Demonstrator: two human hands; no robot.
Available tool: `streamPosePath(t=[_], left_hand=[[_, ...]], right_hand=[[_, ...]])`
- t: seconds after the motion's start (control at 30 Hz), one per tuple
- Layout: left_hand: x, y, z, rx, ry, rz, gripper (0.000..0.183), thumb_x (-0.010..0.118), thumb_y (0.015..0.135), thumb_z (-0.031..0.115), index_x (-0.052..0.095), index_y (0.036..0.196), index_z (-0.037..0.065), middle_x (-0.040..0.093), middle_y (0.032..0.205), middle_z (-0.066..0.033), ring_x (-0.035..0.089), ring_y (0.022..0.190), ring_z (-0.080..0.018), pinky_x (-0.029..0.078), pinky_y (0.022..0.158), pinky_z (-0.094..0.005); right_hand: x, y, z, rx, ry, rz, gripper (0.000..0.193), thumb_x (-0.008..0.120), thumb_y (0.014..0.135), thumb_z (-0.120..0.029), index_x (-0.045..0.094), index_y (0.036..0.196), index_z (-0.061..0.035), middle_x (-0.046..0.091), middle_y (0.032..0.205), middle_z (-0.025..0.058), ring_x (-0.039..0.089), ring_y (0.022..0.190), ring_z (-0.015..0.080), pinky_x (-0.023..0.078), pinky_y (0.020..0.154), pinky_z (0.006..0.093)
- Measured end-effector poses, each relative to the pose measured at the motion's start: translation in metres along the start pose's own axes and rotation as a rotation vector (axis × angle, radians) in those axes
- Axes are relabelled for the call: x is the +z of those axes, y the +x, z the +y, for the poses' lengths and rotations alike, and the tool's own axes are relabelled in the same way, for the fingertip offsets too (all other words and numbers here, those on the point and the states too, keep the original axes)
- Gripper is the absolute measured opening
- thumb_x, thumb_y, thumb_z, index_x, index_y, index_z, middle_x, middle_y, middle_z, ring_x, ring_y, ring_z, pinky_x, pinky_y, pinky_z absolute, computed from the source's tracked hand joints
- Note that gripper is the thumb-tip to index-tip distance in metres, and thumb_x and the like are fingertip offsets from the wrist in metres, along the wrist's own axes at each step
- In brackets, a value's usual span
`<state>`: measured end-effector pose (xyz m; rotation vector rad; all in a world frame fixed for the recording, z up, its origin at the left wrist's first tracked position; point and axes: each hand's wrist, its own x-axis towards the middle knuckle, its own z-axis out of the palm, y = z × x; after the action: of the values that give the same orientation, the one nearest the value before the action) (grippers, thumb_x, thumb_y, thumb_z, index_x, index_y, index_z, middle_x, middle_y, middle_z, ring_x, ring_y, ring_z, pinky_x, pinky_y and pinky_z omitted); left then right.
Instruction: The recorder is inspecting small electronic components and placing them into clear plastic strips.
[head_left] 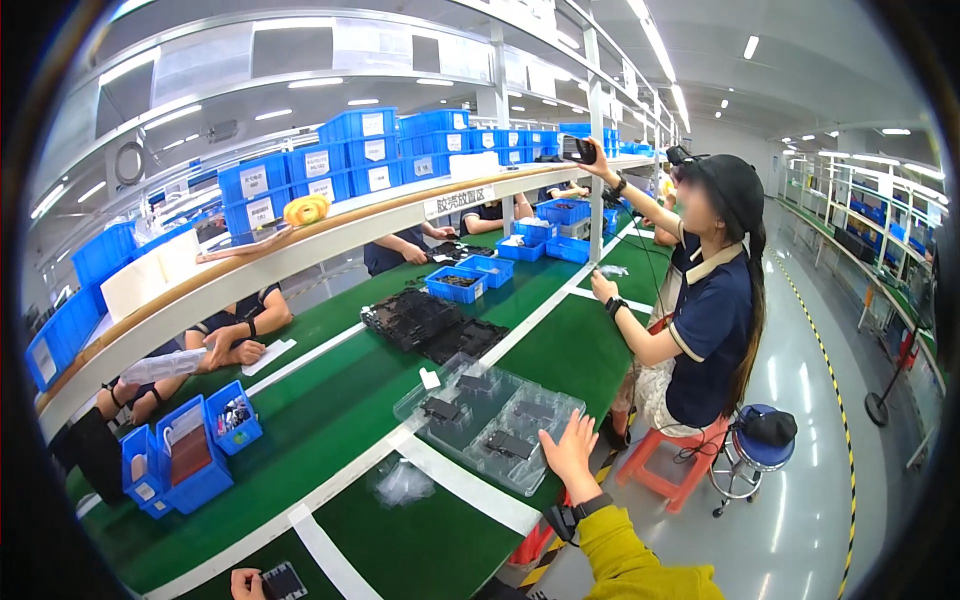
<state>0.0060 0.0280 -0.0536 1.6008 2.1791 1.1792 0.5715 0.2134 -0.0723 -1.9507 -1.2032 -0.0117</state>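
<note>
At the lower edge, my left hand (244,583) grips a small flat dark rectangular part (285,582) with lighter markings, low over the green bench. My right hand (571,450), in a yellow-green sleeve with a black wristband, reaches out with its fingers apart and nothing in them. Its fingertips are at the right edge of a clear plastic tray (470,442). Inside the tray's compartments lie several black parts, among them a black rectangular part (510,444) close to my right hand. A small white piece (429,379) rests at the tray's far left edge.
Crumpled clear plastic (404,484) lies left of the tray. Beyond it is a pile of black frames (425,322). Blue bins (190,455) stand at left, with more on the overhead shelf (380,215). A co-worker (715,290) sits on a red stool at right, raising a dark device.
</note>
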Motion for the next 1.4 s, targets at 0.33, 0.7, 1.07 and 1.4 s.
streamPosePath(t=[0.33, 0.7, 1.07, 1.4], left_hand=[[-0.002, -0.002, -0.001, -0.012, -0.019, 0.0, 0.017, 0.055, 0.086, 0.013, 0.061, 0.097, 0.002, 0.062, 0.096, -0.0129, 0.057, 0.089, -0.022, 0.045, 0.081, -0.0303], [0.0, 0.002, 0.003, 0.068, -0.048, -0.019, 0.017, 0.055, 0.086, 0.013, 0.061, 0.096, 0.0, 0.061, 0.095, -0.0115, 0.057, 0.089, -0.0218, 0.044, 0.08, -0.0304], [0.007, 0.002, -0.021, 0.052, -0.072, 0.041, 0.005, 0.051, 0.08, 0.001, 0.056, 0.082, 0.0, 0.052, 0.079, -0.0032, 0.048, 0.069, -0.0112, 0.039, 0.064, -0.024], [0.007, 0.006, -0.01, -0.052, -0.159, 0.028, 0.006, 0.051, 0.083, 0.002, 0.056, 0.081, 0.0, 0.051, 0.083, -0.004, 0.047, 0.074, -0.0116, 0.036, 0.065, -0.023]], right_hand=[[-0.058, -0.011, -0.046, 0.095, -0.18, -0.393, 0.098, 0.064, 0.066, -0.058, 0.027, 0.135, -0.0001, 0.043, 0.123, 0.0295, 0.031, 0.125, 0.0411, 0.023, 0.102, 0.0517], [-0.033, 0.021, -0.01, 0.101, -0.038, -0.205, 0.093, 0.073, 0.063, -0.047, 0.031, 0.128, 0.0052, 0.057, 0.102, 0.0281, 0.058, 0.094, 0.0396, 0.048, 0.08, 0.0415], [-0.038, 0.025, -0.01, 0.309, 0.163, -0.347, 0.059, 0.079, 0.062, -0.03, 0.051, 0.094, 0.0113, 0.062, 0.075, 0.0143, 0.061, 0.054, 0.0208, 0.049, 0.042, 0.0304], [-0.067, -0.003, -0.012, 0.045, -0.169, -0.305, 0.052, 0.066, 0.073, -0.046, 0.059, 0.084, 0.005, 0.062, 0.078, 0.0253, 0.061, 0.077, 0.0381, 0.049, 0.07, 0.0436]])
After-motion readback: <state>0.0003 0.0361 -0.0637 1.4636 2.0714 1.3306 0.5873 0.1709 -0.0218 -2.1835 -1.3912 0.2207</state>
